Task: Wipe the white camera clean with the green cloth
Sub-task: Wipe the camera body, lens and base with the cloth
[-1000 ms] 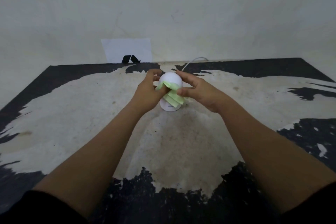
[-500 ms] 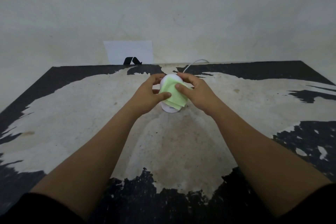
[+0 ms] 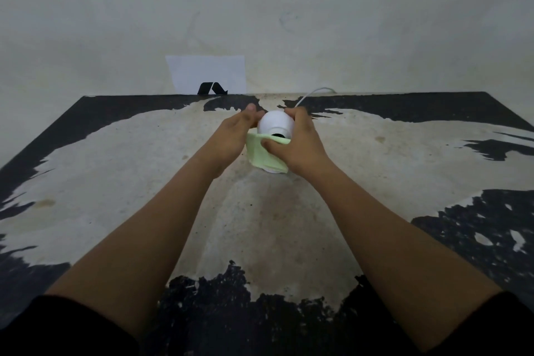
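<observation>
The left hand [image 3: 231,136] cups the camera [image 3: 274,124] on the table [image 3: 115,170] to steady it, so the right hand [image 3: 297,150] can press the cloth [image 3: 261,154] against its front.

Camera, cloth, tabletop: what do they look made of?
White camera: likely smooth moulded plastic, with an even, seamless, matte dome.
Green cloth: thin soft fabric, perhaps microfibre; it folds in limp layers under the right hand.
Tabletop: hard board with black coating worn away to pale, stained patches; base material unclear.

White camera [image 3: 274,124] upright, green cloth [image 3: 261,154] across its front
</observation>
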### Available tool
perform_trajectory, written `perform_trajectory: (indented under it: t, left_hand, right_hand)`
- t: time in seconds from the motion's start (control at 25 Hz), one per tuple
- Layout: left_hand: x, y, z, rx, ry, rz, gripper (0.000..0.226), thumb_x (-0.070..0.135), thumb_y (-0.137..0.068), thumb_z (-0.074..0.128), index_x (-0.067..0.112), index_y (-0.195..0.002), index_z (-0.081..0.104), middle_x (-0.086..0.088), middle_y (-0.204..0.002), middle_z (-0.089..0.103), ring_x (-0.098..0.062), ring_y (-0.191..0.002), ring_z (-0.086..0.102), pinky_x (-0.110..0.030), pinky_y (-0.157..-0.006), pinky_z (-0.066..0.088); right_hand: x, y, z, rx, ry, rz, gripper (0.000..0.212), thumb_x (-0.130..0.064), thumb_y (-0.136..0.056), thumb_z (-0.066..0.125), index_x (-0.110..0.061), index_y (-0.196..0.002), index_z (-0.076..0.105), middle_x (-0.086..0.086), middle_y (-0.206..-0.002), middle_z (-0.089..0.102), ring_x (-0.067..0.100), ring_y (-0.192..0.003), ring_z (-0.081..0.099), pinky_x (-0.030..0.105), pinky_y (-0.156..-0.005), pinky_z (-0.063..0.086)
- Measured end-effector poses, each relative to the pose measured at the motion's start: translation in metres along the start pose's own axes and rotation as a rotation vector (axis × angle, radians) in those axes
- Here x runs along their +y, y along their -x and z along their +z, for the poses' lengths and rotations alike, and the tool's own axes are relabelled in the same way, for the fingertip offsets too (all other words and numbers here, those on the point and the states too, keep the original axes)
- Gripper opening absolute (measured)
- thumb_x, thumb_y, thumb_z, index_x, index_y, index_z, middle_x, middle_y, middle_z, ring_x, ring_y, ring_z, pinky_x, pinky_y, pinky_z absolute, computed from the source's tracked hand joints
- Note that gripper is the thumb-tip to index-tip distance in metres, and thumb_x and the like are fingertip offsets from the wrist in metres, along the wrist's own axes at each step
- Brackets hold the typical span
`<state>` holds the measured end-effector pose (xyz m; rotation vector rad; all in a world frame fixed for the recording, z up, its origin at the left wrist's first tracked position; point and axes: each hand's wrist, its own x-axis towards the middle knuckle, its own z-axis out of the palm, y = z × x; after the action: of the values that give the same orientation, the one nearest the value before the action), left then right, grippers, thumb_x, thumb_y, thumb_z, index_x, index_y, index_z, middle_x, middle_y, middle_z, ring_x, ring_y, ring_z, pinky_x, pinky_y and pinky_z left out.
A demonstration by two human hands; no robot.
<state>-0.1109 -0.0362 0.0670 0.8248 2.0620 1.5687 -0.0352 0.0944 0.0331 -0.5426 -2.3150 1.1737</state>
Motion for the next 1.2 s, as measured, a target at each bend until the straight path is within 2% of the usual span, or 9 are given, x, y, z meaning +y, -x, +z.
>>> perform_trajectory:
  t: [0.12, 0.24, 0.4, 0.52, 0.6, 0.76, 0.92, 1.08, 1.2]
  left_hand:
    - [0.002, -0.005, 0.002, 0.053, -0.022, 0.016, 0.03, 0.039, -0.098, 0.037, 0.023, -0.107, 0.062, 0.001, -0.113, 0.065, -0.008, -0.092, 0.063, -0.006, -0.058, 0.044]
    - [0.0, -0.011, 0.003, 0.083, -0.05, 0.027, 0.014, 0.027, -0.095, 0.049, 0.017, -0.095, 0.06, -0.009, -0.117, 0.064, -0.019, -0.091, 0.065, -0.004, -0.049, 0.042]
    - [0.001, -0.012, 0.002, 0.065, -0.033, 0.02, 0.011, 0.025, -0.094, 0.053, 0.023, -0.084, 0.056, -0.009, -0.121, 0.063, -0.02, -0.093, 0.065, -0.005, -0.05, 0.044]
    - [0.003, -0.011, 0.0, 0.049, -0.034, 0.005, 0.01, 0.024, -0.094, 0.053, 0.022, -0.084, 0.056, -0.011, -0.118, 0.063, -0.018, -0.09, 0.064, -0.005, -0.05, 0.044]
    - [0.003, -0.012, -0.001, 0.043, -0.033, -0.009, 0.009, 0.024, -0.093, 0.054, 0.022, -0.085, 0.057, -0.01, -0.113, 0.064, -0.015, -0.086, 0.064, -0.006, -0.05, 0.045]
    - [0.005, -0.018, -0.006, 0.009, -0.036, -0.099, 0.007, 0.031, -0.089, 0.059, 0.026, -0.085, 0.06, 0.001, -0.099, 0.066, -0.013, -0.079, 0.065, -0.034, -0.078, 0.048]
    - [0.005, -0.02, -0.01, -0.004, -0.039, -0.112, 0.009, 0.03, -0.087, 0.063, 0.022, -0.09, 0.062, -0.015, -0.116, 0.065, -0.022, -0.088, 0.059, -0.05, -0.093, 0.048]
    - [0.006, -0.019, -0.009, -0.008, -0.027, -0.106, 0.007, 0.031, -0.088, 0.061, 0.024, -0.086, 0.061, -0.015, -0.123, 0.061, -0.022, -0.09, 0.058, -0.044, -0.085, 0.049]
    - [0.006, -0.019, -0.008, -0.009, -0.023, -0.112, 0.007, 0.032, -0.088, 0.061, 0.025, -0.088, 0.06, -0.01, -0.121, 0.063, -0.019, -0.088, 0.065, -0.039, -0.082, 0.044]
  right_hand:
    - [0.007, 0.003, -0.001, -0.018, 0.026, -0.041, 0.079, -0.021, -0.072, 0.077, -0.021, -0.139, 0.034, 0.004, -0.144, 0.041, 0.023, -0.122, 0.048, 0.029, -0.091, 0.04]
    - [0.012, 0.003, -0.009, -0.052, -0.009, -0.043, 0.077, -0.017, -0.074, 0.075, -0.026, -0.139, 0.037, -0.001, -0.145, 0.044, 0.022, -0.121, 0.052, 0.037, -0.096, 0.047]
    - [0.02, 0.0, -0.027, -0.175, -0.071, -0.019, 0.071, -0.013, -0.081, 0.068, -0.038, -0.141, 0.039, -0.009, -0.145, 0.047, 0.012, -0.114, 0.057, 0.034, -0.097, 0.049]
    - [0.024, -0.007, -0.036, -0.23, -0.139, -0.013, 0.063, -0.016, -0.085, 0.066, -0.036, -0.14, 0.045, -0.011, -0.146, 0.048, 0.007, -0.125, 0.05, 0.037, -0.108, 0.042]
    - [0.023, -0.009, -0.037, -0.235, -0.211, 0.027, 0.055, -0.021, -0.086, 0.066, -0.034, -0.137, 0.049, -0.009, -0.143, 0.051, 0.01, -0.126, 0.05, 0.041, -0.108, 0.043]
    - [0.013, -0.008, -0.026, -0.15, -0.27, 0.088, 0.05, -0.034, -0.081, 0.07, -0.028, -0.128, 0.054, -0.004, -0.124, 0.061, 0.014, -0.109, 0.06, 0.045, -0.096, 0.052]
    - [-0.001, -0.004, -0.004, -0.009, -0.087, 0.061, 0.065, -0.042, -0.073, 0.075, -0.022, -0.126, 0.044, 0.002, -0.128, 0.051, 0.019, -0.112, 0.054, 0.038, -0.092, 0.049]
    - [-0.002, 0.002, 0.006, 0.052, 0.016, -0.004, 0.077, -0.037, -0.07, 0.079, -0.017, -0.132, 0.038, 0.008, -0.134, 0.043, 0.026, -0.116, 0.05, 0.041, -0.095, 0.045]
    - [0.005, 0.006, 0.002, 0.029, 0.031, -0.039, 0.079, -0.029, -0.071, 0.08, -0.019, -0.136, 0.037, 0.006, -0.138, 0.042, 0.022, -0.119, 0.048, 0.029, -0.091, 0.04]
